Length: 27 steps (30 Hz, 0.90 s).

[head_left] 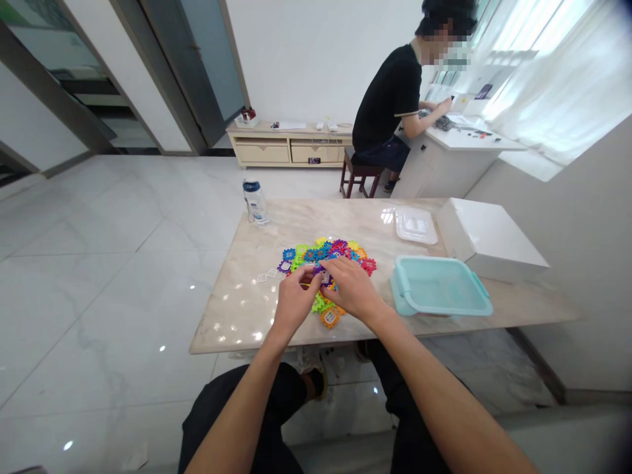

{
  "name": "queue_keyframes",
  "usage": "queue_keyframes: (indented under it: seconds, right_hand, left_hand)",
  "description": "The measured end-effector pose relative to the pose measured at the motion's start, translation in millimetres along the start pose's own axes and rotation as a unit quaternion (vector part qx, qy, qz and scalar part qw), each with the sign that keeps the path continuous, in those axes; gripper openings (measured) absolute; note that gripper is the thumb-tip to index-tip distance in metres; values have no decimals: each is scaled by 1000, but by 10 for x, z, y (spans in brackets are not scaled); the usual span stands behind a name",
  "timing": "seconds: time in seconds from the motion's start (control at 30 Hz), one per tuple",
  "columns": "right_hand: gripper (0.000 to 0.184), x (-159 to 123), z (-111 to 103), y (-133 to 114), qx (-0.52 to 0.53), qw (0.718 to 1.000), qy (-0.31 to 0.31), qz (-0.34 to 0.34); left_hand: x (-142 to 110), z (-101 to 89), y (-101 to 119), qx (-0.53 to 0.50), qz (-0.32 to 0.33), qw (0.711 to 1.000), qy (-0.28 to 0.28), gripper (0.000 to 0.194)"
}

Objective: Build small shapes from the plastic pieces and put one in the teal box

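Both my hands meet over a heap of colourful plastic building tiles (pixel 309 255) with notched edges. Between them is a purple building tile (pixel 325 277) with a pale square piece in its middle. My left hand (pixel 297 294) pinches the tile's left side with thumb and fingers. From the right, my right hand (pixel 351 284) closes on the same tile, its fingers partly covering it. An orange tile (pixel 330 317) lies at the near edge of the heap. Two small white window-like pieces (pixel 267 276) rest on the table left of the heap.
On the marble-look table (pixel 232 296) stand a water bottle (pixel 255 204) at the far left, a turquoise bin (pixel 442 286) at right, a clear plastic lid (pixel 415 226) and a white box (pixel 496 230). Beyond, a person (pixel 388 99) sits on a stool (pixel 359 172) at a white desk (pixel 467 138).
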State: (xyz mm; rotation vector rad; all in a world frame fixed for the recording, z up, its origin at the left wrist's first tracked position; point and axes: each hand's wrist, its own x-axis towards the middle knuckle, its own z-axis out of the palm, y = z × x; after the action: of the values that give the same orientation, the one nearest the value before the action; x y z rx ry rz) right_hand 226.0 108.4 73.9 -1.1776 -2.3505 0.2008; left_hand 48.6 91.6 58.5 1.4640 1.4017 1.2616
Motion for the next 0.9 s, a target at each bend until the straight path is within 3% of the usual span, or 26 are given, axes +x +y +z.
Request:
queue_keyframes:
  seconds: [0.23,0.9]
  right_hand:
    - [52,21,-35,-15,-8,1000,9,-6]
    - [41,29,-45,-23,-13,997,59,-40]
  left_hand:
    - [34,-90,-22,5,-10,999,39,27]
    - [24,-60,-77,-17,-22,999,23,33]
